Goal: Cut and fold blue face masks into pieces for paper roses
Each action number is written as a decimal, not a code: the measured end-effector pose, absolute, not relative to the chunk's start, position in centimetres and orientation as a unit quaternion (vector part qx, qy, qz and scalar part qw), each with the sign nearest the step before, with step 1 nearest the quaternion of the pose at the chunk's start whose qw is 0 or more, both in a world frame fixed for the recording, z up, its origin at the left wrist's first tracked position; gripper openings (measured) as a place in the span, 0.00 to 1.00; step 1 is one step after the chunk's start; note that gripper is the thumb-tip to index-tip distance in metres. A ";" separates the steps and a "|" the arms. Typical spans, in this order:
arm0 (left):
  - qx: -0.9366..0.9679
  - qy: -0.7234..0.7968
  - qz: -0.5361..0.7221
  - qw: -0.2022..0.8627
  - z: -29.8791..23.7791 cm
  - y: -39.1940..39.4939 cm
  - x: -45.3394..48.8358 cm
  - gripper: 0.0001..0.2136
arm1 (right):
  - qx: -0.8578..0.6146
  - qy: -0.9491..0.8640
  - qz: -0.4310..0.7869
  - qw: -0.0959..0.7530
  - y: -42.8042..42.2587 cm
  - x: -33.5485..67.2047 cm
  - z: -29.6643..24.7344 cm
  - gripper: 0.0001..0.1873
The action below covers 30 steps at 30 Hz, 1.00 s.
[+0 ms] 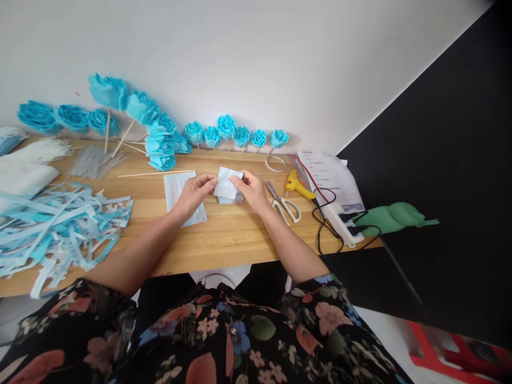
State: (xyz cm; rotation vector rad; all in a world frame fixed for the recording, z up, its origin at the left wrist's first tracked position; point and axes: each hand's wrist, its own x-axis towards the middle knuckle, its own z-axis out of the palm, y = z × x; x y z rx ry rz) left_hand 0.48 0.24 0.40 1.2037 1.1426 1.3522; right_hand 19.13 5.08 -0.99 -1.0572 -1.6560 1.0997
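Fingers (208, 186) on flat, pale-blue square (225, 186)

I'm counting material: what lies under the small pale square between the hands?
Below the square, edges of similar pale pieces peek out. The square hides the rest, so their number cannot be told.

I see a thin, pale bluish-white, roughly square, paper-like sheet (226, 184) held up by its left and right sides, tilted to face my head view, with faint creases across it. Just below its lower edge I make out a small stack of pale blue, paper-like pieces (231, 199), mostly hidden behind it. To the left, I see a larger, pale blue, rectangular, paper-like sheet (175, 188) lying flat on the wooden counter (224, 240), its middle partly covered from my view.
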 end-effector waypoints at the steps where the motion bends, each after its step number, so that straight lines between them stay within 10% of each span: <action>1: 0.488 0.468 0.554 0.486 0.3 0.3 0.5 0.20 | -0.423 -0.669 0.439 0.425 5.0 19.1 -1.0 0.23; 30: 0.455 0.456 0.578 0.501 -0.9 0.9 0.6 0.20 | -0.385 -0.782 0.306 0.383 4.6 18.4 -1.3 0.14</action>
